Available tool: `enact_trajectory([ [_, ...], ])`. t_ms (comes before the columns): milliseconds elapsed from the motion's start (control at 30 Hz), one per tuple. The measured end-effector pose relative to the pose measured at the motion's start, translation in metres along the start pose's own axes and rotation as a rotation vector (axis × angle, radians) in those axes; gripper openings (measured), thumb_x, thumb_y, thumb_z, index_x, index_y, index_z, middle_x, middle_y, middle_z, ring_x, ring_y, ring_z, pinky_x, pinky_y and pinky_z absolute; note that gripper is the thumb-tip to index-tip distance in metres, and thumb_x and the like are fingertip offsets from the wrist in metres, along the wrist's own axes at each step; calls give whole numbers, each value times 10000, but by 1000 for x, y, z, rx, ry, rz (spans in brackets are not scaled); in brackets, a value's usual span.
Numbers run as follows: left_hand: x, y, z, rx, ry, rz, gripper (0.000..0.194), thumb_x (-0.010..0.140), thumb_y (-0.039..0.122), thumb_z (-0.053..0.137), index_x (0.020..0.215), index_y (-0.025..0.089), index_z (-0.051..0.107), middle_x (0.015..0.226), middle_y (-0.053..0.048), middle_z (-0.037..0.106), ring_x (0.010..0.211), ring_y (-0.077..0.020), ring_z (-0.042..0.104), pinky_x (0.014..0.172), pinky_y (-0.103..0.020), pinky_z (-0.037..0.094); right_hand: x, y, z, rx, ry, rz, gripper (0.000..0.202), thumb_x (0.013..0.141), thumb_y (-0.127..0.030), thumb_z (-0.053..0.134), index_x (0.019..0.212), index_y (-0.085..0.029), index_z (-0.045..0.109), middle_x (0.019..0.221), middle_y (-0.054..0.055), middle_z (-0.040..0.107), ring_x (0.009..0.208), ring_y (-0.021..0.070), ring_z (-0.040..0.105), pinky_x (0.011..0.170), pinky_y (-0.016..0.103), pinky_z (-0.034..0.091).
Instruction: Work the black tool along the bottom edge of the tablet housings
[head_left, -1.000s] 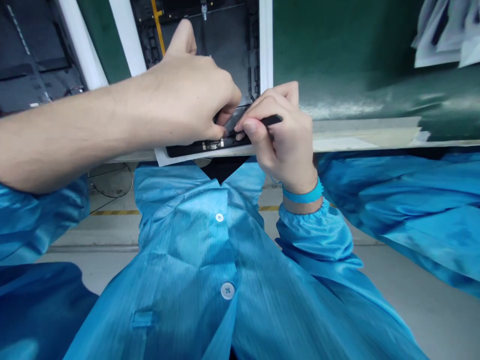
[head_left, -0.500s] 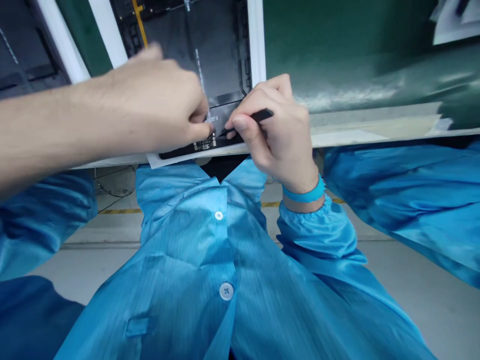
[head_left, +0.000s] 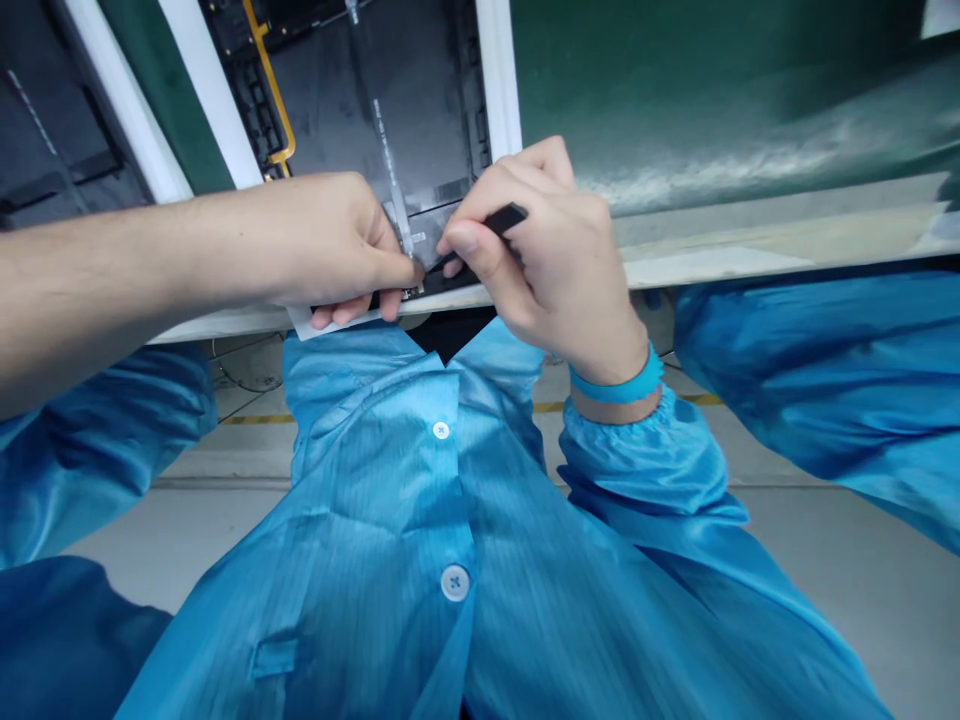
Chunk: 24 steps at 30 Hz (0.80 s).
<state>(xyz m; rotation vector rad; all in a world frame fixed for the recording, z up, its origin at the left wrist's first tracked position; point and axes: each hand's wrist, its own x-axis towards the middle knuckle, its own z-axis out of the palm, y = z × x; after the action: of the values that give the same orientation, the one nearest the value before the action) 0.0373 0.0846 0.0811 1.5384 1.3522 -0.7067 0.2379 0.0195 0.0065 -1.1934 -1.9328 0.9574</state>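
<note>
My right hand (head_left: 551, 255) is closed round a slim black tool (head_left: 506, 219), whose thin tip points down-left toward my left fingertips. At the near end of a dark device casing (head_left: 435, 110), my left hand (head_left: 337, 245) has its thumb and index finger pressed together at the end of a clear flat strip (head_left: 394, 175). Whether the fingers grip the strip or a small part under it is too small to tell. A bit of a small circuit board (head_left: 412, 292) shows beside the fingertips. An orange flex cable (head_left: 276, 95) runs along the casing's left side.
A second dark casing (head_left: 52, 110) lies at the far left, past a white strip (head_left: 210, 95). The green mat (head_left: 675, 90) spreads to the right, with beige tape (head_left: 780, 225) along the table's front edge. Blue-clothed parts of people show at both sides.
My left hand has come down to the near end of the casing, its fingers now over the small board. The tool in my right hand has moved slightly left, its tip closer to my left fingertips.
</note>
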Motion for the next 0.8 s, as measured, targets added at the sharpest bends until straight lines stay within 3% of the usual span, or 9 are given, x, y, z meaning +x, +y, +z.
enact_trajectory([
  [267, 6, -16, 0, 22, 11, 122, 346, 964, 479, 673, 724, 257, 789, 458, 17, 560, 460, -156, 548, 626, -353, 508, 5, 1, -1, 18, -12, -36, 594, 1035, -861, 293, 812, -374, 551, 819, 55, 720, 898, 346, 681, 1066, 608, 547],
  [567, -6, 10, 4, 63, 93, -69, 310, 908, 385, 648, 662, 230, 755, 483, 19, 576, 440, -177, 594, 645, -349, 563, 5, 3, 0, -46, -5, -117, 578, 1129, -766, 223, 857, -346, 512, 840, 40, 707, 891, 293, 677, 1031, 571, 566],
  [733, 0, 5, 5, 47, 106, 73, 303, 886, 392, 673, 659, 229, 791, 434, 9, 534, 464, -180, 579, 639, -337, 551, 5, 7, -1, 25, -29, -74, 650, 1073, -874, 265, 884, -344, 590, 863, 41, 722, 948, 284, 724, 1113, 581, 568],
  [800, 2, 4, 6, 60, 117, 55, 307, 914, 396, 690, 685, 233, 813, 439, 6, 551, 503, -189, 604, 706, -356, 570, 4, 7, -1, 44, -31, -38, 642, 1056, -888, 308, 904, -345, 614, 890, 43, 738, 984, 282, 734, 1156, 571, 555],
])
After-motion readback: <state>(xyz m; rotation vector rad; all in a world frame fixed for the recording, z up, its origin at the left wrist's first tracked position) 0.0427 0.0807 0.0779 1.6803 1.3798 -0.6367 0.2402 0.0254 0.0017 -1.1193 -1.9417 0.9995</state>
